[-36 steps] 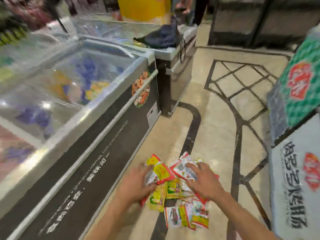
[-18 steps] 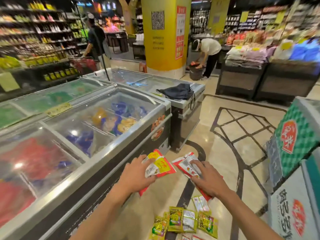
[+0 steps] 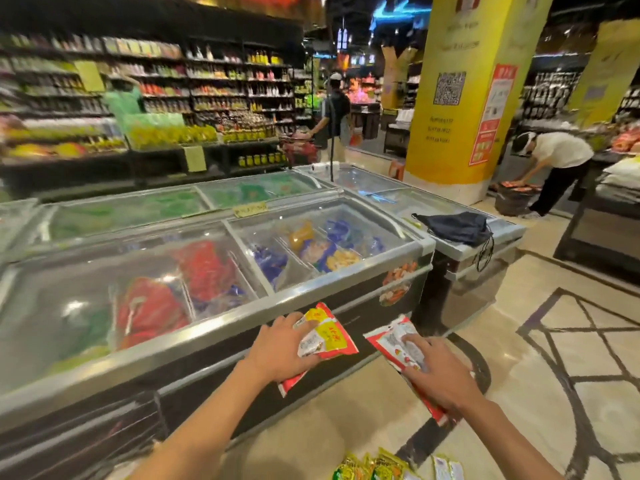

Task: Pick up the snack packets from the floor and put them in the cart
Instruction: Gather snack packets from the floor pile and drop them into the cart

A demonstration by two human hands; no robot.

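My left hand [image 3: 280, 351] grips a red and yellow snack packet [image 3: 329, 337], lifted in front of the freezer's side. My right hand [image 3: 440, 372] holds a red and white snack packet [image 3: 391, 341] at about the same height, above the floor. Several yellow-green snack packets [image 3: 377, 467] still lie on the floor at the bottom edge of the view, below my arms. No cart for the packets is visible near me.
A long glass-topped chest freezer [image 3: 242, 306] runs along my left. A dark bag [image 3: 457, 226] lies on the freezer beyond it. A yellow pillar [image 3: 460, 98] stands ahead. One person bends over a basket at the right, another pushes a red cart [image 3: 299, 150] far back.
Both hands have risen from the pile on the floor, each carrying a packet. My view has lifted from the floor up to the store.
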